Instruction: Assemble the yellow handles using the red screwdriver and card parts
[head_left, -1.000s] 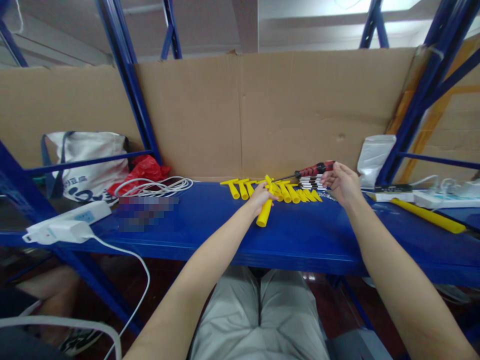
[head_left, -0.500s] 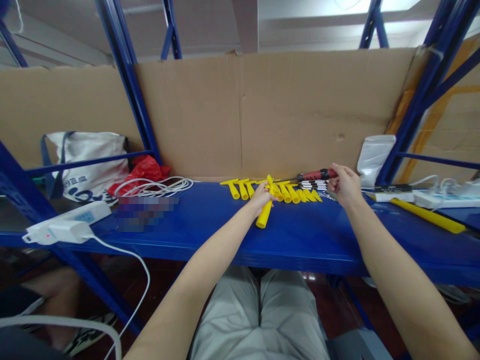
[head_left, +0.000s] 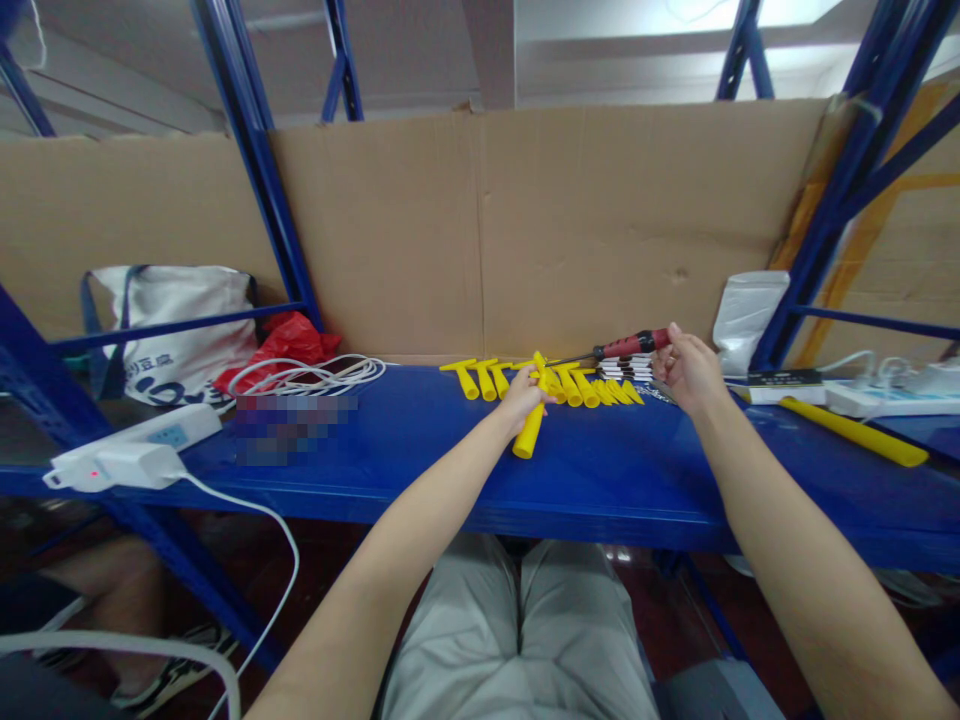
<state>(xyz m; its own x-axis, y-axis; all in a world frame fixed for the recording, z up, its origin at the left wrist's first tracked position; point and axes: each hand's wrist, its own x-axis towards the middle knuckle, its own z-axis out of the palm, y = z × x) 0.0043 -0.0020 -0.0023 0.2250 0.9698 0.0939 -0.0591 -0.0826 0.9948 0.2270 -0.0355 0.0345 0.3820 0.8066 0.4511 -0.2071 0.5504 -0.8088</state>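
My left hand (head_left: 527, 393) is closed around a yellow T-shaped plastic piece (head_left: 529, 432), which has a hollow, tube-like stem pointing down toward me. By its handle end, my right hand (head_left: 688, 368) grips a red and black screwdriver (head_left: 630, 346) between the fingertips. The screwdriver's shaft runs left, and its tip meets the top of the yellow piece. Behind my left hand lie more yellow T-shaped pieces (head_left: 486, 380) in a row. Several small pointed yellow pieces (head_left: 619, 391) are just right of them. Small shiny metal bits (head_left: 660, 392) lie under my right hand.
Striped black-and-white items (head_left: 625, 368) lie behind the screwdriver. A white pouch (head_left: 750, 320) leans at the right post, near a long yellow tube (head_left: 855, 432). Left are a power strip (head_left: 142, 450), coiled white cable (head_left: 322, 373), red bag (head_left: 289, 340) and cloth bag (head_left: 184, 325). Cardboard (head_left: 585, 220) backs the blue shelf (head_left: 420, 470).
The screwdriver's handle end has risen slightly, and my right fingers have shifted a little on it. My left hand and the yellow piece stay almost in place.
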